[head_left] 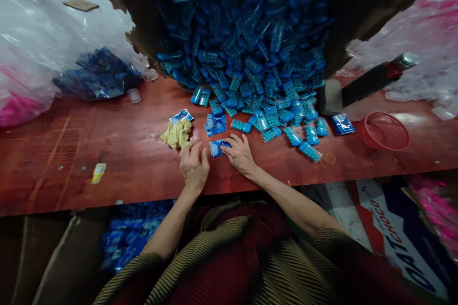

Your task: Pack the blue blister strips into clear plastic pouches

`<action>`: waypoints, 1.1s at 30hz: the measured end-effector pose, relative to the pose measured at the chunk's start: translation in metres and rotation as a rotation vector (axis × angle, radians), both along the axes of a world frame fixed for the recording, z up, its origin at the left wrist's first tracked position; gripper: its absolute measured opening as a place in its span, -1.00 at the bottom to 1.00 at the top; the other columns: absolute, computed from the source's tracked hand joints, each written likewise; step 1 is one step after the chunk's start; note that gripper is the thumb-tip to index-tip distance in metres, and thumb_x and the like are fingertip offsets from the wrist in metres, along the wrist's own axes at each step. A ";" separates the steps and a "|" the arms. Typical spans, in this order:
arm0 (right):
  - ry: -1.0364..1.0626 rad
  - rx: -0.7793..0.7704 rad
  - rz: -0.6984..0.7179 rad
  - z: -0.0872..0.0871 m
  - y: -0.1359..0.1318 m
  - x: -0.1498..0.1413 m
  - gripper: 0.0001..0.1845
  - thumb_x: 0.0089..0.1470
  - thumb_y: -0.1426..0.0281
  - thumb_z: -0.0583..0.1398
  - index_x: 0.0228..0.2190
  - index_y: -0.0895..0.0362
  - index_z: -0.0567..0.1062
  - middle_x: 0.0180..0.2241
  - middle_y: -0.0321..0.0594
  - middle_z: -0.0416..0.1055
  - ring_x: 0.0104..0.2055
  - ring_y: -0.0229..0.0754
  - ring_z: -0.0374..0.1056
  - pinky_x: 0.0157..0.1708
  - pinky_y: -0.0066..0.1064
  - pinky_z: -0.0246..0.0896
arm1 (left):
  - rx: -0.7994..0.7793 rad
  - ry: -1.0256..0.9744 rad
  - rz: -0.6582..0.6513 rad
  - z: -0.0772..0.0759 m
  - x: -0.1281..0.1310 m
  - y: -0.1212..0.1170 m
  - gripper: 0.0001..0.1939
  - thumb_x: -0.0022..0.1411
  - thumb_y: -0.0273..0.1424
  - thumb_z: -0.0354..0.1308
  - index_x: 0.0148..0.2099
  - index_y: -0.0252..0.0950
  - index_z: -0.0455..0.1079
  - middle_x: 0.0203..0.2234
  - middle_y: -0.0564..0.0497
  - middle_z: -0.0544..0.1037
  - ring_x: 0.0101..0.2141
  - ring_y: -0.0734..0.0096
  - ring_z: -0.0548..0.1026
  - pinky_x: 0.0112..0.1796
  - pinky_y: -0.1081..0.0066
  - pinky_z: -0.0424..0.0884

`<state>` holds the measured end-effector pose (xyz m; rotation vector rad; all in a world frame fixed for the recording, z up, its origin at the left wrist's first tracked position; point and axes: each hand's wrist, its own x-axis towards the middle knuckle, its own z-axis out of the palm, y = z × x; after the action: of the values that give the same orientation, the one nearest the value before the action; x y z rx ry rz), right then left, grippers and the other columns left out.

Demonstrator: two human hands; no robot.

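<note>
My left hand (193, 166) lies on the red table (118, 152) with its fingers stretched out and nothing in it, just below a crumpled yellow cloth (177, 134). My right hand (240, 153) rests beside it, fingertips pressed on a small clear packet of blue items (216, 147). Two more such packets lie just beyond, the nearer (215, 125) in front of my right hand and the other (181, 116) by the cloth. A big heap of blue packets (246, 52) spills out of a dark cardboard box at the back.
A red mesh basket (384, 131) sits at the right, with a dark tool with a red handle (368, 81) behind it. Plastic bags lie at both sides; the left one holds blue items (96, 74). A box of blue packets (130, 238) stands under the table edge.
</note>
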<state>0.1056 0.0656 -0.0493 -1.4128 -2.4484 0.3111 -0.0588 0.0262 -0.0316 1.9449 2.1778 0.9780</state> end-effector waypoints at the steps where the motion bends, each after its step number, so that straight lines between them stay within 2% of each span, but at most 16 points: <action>1: 0.003 -0.017 -0.010 0.002 0.001 0.000 -0.68 0.19 0.32 0.06 -0.06 0.00 0.46 0.04 -0.15 0.36 0.18 0.03 0.11 0.16 0.08 -0.15 | -0.023 0.018 -0.008 -0.003 0.003 -0.003 -0.61 0.26 -0.28 -0.08 0.01 -0.36 0.38 -0.03 -0.28 0.40 0.01 0.08 0.33 0.01 0.12 0.23; 5: -0.067 -0.080 -0.022 0.010 0.003 0.000 -0.51 0.17 0.24 0.07 0.12 0.05 0.27 0.18 -0.07 0.18 0.25 0.14 -0.04 0.13 0.15 -0.13 | -0.141 0.110 0.019 -0.013 0.005 0.001 -0.51 0.22 -0.27 -0.02 0.16 -0.34 0.25 0.18 -0.28 0.22 0.22 -0.16 0.01 0.08 -0.14 0.01; 8: -0.122 -0.093 -0.051 0.017 0.000 -0.005 -0.49 0.18 0.21 0.05 0.14 0.06 0.24 0.22 -0.03 0.09 0.26 0.25 -0.11 0.10 0.26 -0.16 | -0.112 0.074 0.039 -0.010 0.002 0.003 -0.51 0.24 -0.28 -0.07 0.16 -0.40 0.25 0.16 -0.31 0.25 0.19 -0.07 0.10 0.09 -0.04 0.06; 11: -0.097 -0.063 -0.078 0.029 0.004 -0.018 -0.50 0.20 0.26 0.03 0.16 0.03 0.19 0.22 -0.04 0.10 0.23 0.21 -0.02 0.10 0.21 -0.10 | 0.002 0.019 0.090 0.000 -0.001 -0.001 -0.56 0.28 -0.31 -0.14 0.09 -0.40 0.32 0.07 -0.30 0.34 0.10 0.08 0.26 0.07 0.10 0.14; 13: -0.065 -0.032 -0.060 0.038 0.015 -0.034 -0.51 0.22 0.31 -0.01 0.17 0.03 0.17 0.23 -0.06 0.08 0.22 0.17 0.00 0.12 0.15 -0.09 | 0.046 0.024 0.158 0.006 -0.008 -0.001 -0.57 0.28 -0.31 -0.15 0.09 -0.39 0.32 0.09 -0.31 0.32 0.12 0.07 0.22 0.08 0.08 0.11; 15: -0.038 -0.001 0.008 0.042 0.031 -0.055 -0.50 0.22 0.33 -0.01 0.19 0.08 0.14 0.25 -0.06 0.03 0.25 0.20 -0.07 0.12 0.17 -0.11 | 0.028 0.061 0.230 0.007 -0.022 0.006 -0.51 0.25 -0.27 -0.09 0.16 -0.40 0.24 0.19 -0.34 0.17 0.20 -0.03 0.08 0.11 0.00 0.03; 17: -0.029 0.024 0.121 0.041 0.047 -0.080 -0.47 0.21 0.32 0.02 0.19 0.14 0.12 0.27 -0.06 -0.03 0.29 0.24 -0.18 0.13 0.23 -0.15 | -0.066 0.080 0.276 0.005 -0.039 0.018 -0.41 0.21 -0.25 -0.02 0.23 -0.44 0.12 0.24 -0.40 0.03 0.23 -0.14 -0.02 0.11 -0.07 -0.01; 18: -0.035 0.023 0.174 0.038 0.053 -0.093 -0.46 0.20 0.31 0.02 0.18 0.17 0.12 0.28 -0.05 -0.03 0.29 0.24 -0.20 0.13 0.24 -0.17 | -0.134 0.075 0.276 0.003 -0.047 0.025 -0.37 0.20 -0.26 0.00 0.24 -0.47 0.09 0.24 -0.44 0.03 0.23 -0.17 -0.02 0.10 -0.08 0.00; 20: -0.059 -0.015 0.242 0.031 0.060 -0.114 -0.48 0.21 0.33 0.00 0.17 0.22 0.13 0.26 -0.01 -0.01 0.29 0.20 -0.18 0.13 0.23 -0.14 | -0.247 0.062 0.249 -0.001 -0.060 0.037 -0.39 0.19 -0.29 0.00 0.23 -0.48 0.11 0.19 -0.44 0.12 0.21 -0.17 0.03 0.09 -0.08 0.04; 22: -0.076 -0.040 0.262 0.024 0.058 -0.123 -0.54 0.22 0.43 -0.05 0.14 0.24 0.17 0.25 0.02 0.02 0.29 0.12 -0.13 0.14 0.21 -0.14 | -0.272 0.072 0.241 -0.005 -0.066 0.043 -0.47 0.21 -0.30 -0.03 0.19 -0.41 0.18 0.15 -0.37 0.23 0.20 -0.14 0.06 0.08 -0.08 0.06; 24: -0.083 -0.043 0.300 0.022 0.051 -0.116 -0.59 0.22 0.49 -0.07 0.08 0.19 0.27 0.24 -0.02 0.05 0.29 0.04 -0.11 0.16 0.17 -0.17 | -0.238 0.085 0.263 -0.007 -0.066 0.043 -0.53 0.21 -0.30 -0.04 0.14 -0.36 0.24 0.11 -0.33 0.29 0.19 -0.10 0.08 0.08 -0.08 0.07; 27: -0.073 -0.098 0.345 0.028 0.036 -0.077 -0.65 0.22 0.40 -0.01 0.00 0.06 0.39 0.23 -0.13 0.11 0.29 0.01 -0.09 0.17 0.11 -0.14 | -0.192 0.042 0.220 -0.009 -0.063 0.038 -0.57 0.21 -0.36 -0.06 0.10 -0.39 0.27 0.04 -0.32 0.35 0.14 -0.02 0.17 0.08 0.02 0.10; 30: -0.029 -0.094 0.184 0.032 0.024 -0.030 -0.62 0.19 0.34 0.06 0.04 -0.01 0.36 0.21 -0.14 0.13 0.28 0.04 -0.07 0.15 0.09 -0.13 | -0.119 -0.006 0.145 -0.011 -0.061 0.034 -0.62 0.23 -0.41 -0.12 0.06 -0.39 0.29 0.01 -0.28 0.37 0.11 0.07 0.21 0.09 0.10 0.10; 33: -0.030 -0.064 0.067 0.021 0.016 -0.003 -0.68 0.18 0.35 0.09 -0.04 0.00 0.45 0.13 -0.13 0.27 0.22 0.01 0.03 0.12 -0.01 -0.10 | -0.110 -0.014 0.163 -0.013 -0.060 0.037 -0.63 0.21 -0.44 -0.10 0.04 -0.35 0.31 0.02 -0.25 0.36 0.10 0.06 0.21 0.09 0.07 0.09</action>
<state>0.1023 0.0818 -0.0278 -1.3723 -2.5355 0.3885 -0.1190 0.0636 -0.0442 1.7319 2.3583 0.8685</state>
